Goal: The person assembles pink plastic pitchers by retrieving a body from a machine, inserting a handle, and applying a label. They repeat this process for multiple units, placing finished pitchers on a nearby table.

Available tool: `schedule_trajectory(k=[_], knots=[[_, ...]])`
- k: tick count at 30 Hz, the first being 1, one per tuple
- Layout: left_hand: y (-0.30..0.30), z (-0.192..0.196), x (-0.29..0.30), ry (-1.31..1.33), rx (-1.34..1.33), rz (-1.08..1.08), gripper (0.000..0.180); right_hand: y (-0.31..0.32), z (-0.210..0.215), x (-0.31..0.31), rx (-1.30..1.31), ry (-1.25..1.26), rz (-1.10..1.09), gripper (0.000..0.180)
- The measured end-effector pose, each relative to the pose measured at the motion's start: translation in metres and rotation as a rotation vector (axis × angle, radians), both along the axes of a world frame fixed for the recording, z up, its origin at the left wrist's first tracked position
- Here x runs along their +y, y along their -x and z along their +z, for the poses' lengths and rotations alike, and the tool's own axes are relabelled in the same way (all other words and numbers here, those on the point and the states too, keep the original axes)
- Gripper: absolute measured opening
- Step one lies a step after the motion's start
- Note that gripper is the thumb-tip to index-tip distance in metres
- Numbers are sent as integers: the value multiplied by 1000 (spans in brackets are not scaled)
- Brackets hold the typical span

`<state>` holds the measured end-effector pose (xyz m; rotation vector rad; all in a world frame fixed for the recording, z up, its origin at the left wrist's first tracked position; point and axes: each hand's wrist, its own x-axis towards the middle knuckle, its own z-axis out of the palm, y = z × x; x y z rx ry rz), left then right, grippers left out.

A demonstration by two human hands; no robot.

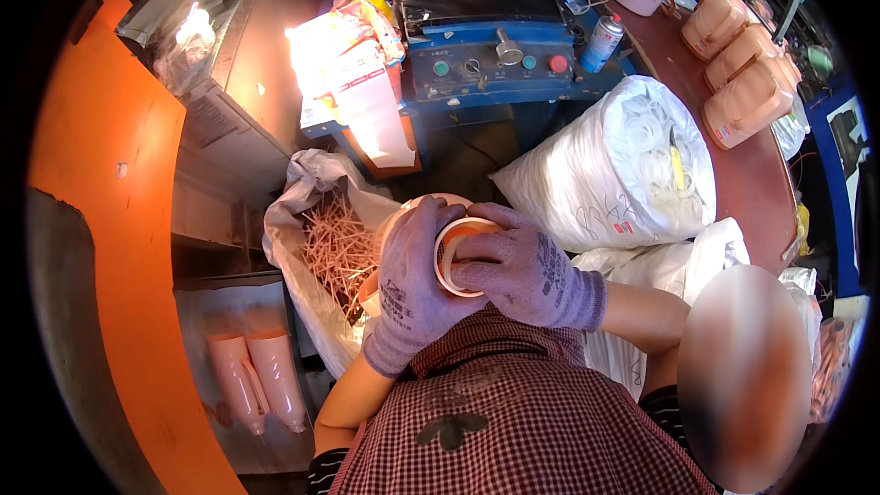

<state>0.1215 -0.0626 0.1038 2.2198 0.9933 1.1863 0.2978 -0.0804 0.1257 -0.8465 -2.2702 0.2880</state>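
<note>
Both my hands wear purple-grey knit gloves and are in front of my apron. My left hand (414, 261) is closed round the side of a peach plastic container (440, 199), whose open round mouth faces up toward me. My right hand (536, 270) is closed at that mouth, with fingers inside the opening and others over the far rim. A pale white ring (447, 261) sits within the mouth against the orange inner wall, pinched by my right fingers. The rest of the container is mostly hidden behind my hands.
A white sack of clear rings with a yellow-handled tool (678, 168) stands right. Left is a sack of peach plastic scraps (337, 243). Peach jugs (747, 110) stand on the red-brown table; two peach bottles (266, 376) lie lower left. A blue control panel (495, 64) is ahead.
</note>
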Motion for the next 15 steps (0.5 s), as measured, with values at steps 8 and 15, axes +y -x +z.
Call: schedule_trajectory(k=[8,15], knots=[[-14,9,-3,-32,23,-17,69,-8,-2,-4,-199,82,-43,22],[-12,4,-4,-66,15,-38,84,-11,2,0,-445,-16,-6,26]])
